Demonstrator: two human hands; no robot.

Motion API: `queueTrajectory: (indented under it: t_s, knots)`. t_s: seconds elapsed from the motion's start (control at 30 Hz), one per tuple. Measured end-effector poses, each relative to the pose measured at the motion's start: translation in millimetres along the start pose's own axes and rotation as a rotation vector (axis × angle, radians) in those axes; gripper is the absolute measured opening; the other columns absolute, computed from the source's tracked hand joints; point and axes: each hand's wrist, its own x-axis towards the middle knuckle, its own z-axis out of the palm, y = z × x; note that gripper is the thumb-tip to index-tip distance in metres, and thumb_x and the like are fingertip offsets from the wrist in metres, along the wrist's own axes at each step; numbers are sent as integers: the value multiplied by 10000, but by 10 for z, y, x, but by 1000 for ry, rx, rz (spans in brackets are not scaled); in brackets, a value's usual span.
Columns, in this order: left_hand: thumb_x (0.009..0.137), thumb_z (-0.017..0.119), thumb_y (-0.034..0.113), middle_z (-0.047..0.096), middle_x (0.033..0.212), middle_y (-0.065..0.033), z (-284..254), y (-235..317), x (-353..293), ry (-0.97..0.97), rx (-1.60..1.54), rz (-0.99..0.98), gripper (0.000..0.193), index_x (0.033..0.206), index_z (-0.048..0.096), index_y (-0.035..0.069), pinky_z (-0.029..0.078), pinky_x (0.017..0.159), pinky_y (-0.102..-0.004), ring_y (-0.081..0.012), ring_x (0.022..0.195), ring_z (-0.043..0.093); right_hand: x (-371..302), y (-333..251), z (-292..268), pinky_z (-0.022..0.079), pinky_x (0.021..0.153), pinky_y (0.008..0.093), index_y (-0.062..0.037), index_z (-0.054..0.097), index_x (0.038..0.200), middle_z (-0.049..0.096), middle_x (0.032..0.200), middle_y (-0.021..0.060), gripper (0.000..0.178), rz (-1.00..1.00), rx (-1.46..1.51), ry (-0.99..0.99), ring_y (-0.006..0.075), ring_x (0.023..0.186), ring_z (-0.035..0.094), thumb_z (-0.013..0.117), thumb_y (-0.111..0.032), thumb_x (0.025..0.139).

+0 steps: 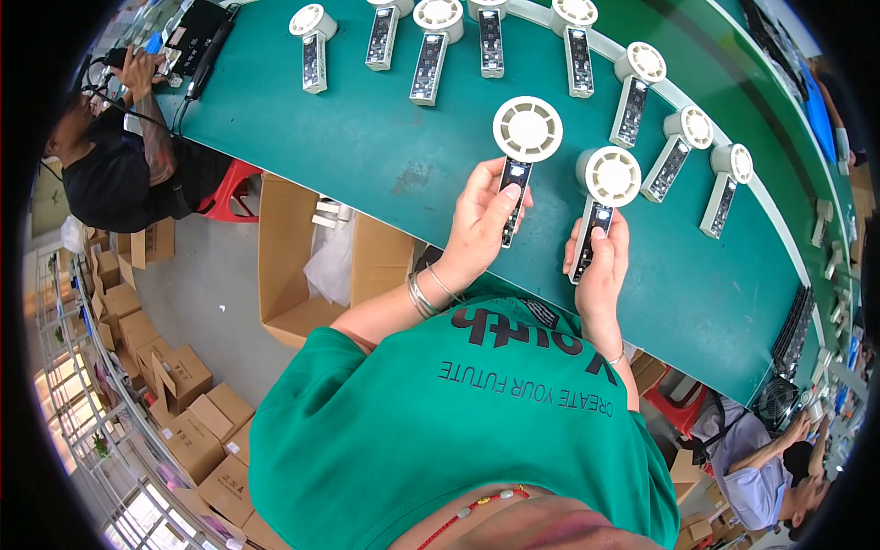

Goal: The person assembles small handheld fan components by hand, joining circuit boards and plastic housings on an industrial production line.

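My left hand [478,222] is closed round the handle of a white handheld unit [528,130], its thumb on the exposed dark circuit board. The unit's round, slotted head points away from me, above the green table [394,137]. Beside it on the right, my right hand [600,266] grips a second white handheld unit [612,176] of the same kind, thumb also resting on the board in the handle. The two units are apart. Several similar units, such as this white one [637,92], lie in a curved row beyond, circuit boards showing.
An open cardboard box [284,247] with white parts and plastic wrap stands left of me, below the table. A co-worker [128,174] sits at the table's left end near a black device [194,37]. Another person [765,467] is at lower right. Cardboard boxes [188,445] line the left floor.
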Motion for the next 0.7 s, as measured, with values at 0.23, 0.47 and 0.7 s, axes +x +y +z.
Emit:
queueTrajectory:
  t_s: [0.23,0.47,0.7]
  knots:
    - [956,490,197,551,862,-41,8,13,1,0,13,-6,326,1220,412,23,419,563,-191,-56,667,479,4,-5,11,404,436,217,4,365,1249,521,819,69,360,6,21,11,94,556,480,377,-160,928]
    - [957,490,198,552,865,-42,5,9,-5,-13,21,9,345,1241,402,23,421,576,-193,-55,684,482,-3,-10,20,406,438,217,3,360,1257,522,826,70,371,6,4,9,96,566,487,380,-165,928]
    - [957,489,195,558,873,-43,-3,-11,-6,-13,29,23,346,1241,401,18,421,580,-194,-56,687,483,-1,-1,14,404,440,214,2,362,1254,522,831,69,364,-2,10,4,94,571,491,382,-165,931]
